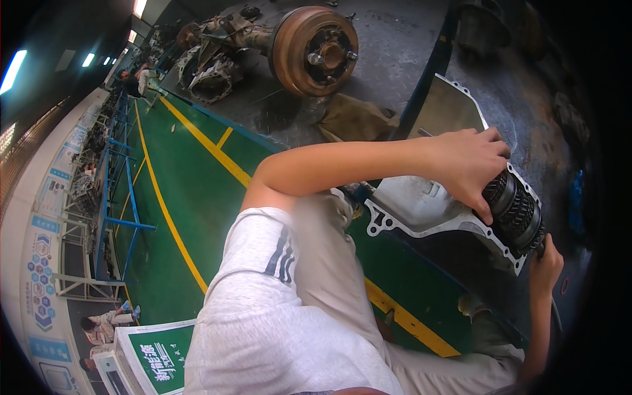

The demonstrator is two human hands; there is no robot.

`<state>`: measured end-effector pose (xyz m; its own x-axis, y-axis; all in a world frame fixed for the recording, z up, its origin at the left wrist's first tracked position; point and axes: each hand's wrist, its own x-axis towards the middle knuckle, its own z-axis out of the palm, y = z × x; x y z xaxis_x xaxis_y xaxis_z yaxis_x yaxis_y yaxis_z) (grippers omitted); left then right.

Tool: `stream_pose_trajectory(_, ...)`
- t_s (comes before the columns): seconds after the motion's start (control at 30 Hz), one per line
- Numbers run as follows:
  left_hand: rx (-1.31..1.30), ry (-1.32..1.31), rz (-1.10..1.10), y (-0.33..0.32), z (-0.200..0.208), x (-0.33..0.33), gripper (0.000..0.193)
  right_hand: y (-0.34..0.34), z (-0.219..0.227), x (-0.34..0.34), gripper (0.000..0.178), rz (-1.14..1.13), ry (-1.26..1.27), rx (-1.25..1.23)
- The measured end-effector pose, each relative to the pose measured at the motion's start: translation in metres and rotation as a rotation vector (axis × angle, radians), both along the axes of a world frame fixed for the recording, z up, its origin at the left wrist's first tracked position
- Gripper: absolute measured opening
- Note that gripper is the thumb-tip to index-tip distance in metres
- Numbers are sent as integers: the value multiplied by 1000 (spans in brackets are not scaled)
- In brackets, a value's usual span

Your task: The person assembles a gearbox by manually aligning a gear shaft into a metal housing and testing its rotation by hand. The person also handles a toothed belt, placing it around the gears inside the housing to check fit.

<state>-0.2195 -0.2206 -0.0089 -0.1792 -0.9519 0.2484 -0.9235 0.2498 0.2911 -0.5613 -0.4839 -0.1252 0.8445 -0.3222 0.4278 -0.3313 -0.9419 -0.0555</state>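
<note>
A silver-grey transmission housing half (421, 204) with a flanged, bolt-holed rim lies at the right, on the dark metal bench. Inside it sits a gear shaft (517, 209), a stack of dark toothed gears and rings. My left hand (471, 164) reaches across from the left and curls over the upper end of the gears, thumb on the near side, fingers on the far side. At the lower end, the fingers of my right hand (546, 265) are closed around the shaft's tip. The gear parts beneath my left palm are hidden.
A rusty brake drum (313, 52) on an axle stands on the bench beyond my left arm, with a brown cloth (355, 118) near it. Another metal casing (207, 76) lies farther left. Green floor with yellow lines runs below the bench edge. People sit along the left side.
</note>
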Motion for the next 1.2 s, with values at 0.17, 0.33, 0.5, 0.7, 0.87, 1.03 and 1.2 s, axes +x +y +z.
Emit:
stream_pose_trajectory(0.17, 7, 20, -3, -2, 1, 0, 81, -7, -4, -3, 52, -71, 122, 47)
stream_pose_trajectory(0.33, 24, -10, 8, -4, 2, -5, 81, -3, -4, -1, 44, -20, 40, -8)
stream_pose_trajectory(0.5, -51, -26, -4, -5, 2, -10, 83, 2, 1, 4, 41, 24, -29, 28)
stream_pose_trajectory(0.7, 28, 74, 31, -3, 8, -9, 80, 3, 5, 2, 45, 19, 19, 68)
stream_pose_trajectory(0.87, 19, 101, 25, -2, 8, -7, 83, 10, 12, 6, 40, 46, -17, 43)
stream_pose_trajectory(1.03, -87, 78, -22, -3, 4, -9, 83, 22, 25, 15, 32, 44, -5, 115)
stream_pose_trajectory(1.2, 19, 176, -12, -5, 9, -2, 77, 33, 43, 22, 25, 76, 14, 86)
